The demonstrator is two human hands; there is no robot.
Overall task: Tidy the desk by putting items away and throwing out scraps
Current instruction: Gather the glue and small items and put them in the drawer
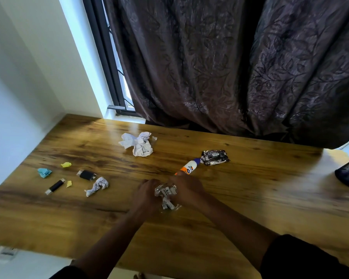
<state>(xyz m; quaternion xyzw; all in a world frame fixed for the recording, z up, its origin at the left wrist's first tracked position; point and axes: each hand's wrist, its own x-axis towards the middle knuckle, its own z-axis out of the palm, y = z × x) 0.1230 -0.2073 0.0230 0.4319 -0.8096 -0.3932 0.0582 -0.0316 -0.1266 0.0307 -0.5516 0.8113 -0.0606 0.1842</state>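
A clear plastic packet (166, 195) of small white items, possibly chalk or erasers, is gripped from both sides at the middle of the wooden desk (230, 198), the left hand (147, 193) and right hand (186, 188) curled round it. A glue bottle (189, 166) is seen just beyond the right hand. Crumpled white paper (138, 143) lies farther back; coloured scraps (44, 172) are scattered to the left.

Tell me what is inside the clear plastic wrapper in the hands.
The clear plastic wrapper, gripped between the left hand and right hand, holds several small white printed sticks or tubes. Their labels are unreadable, and the fingers cover both ends, so a count is impossible.
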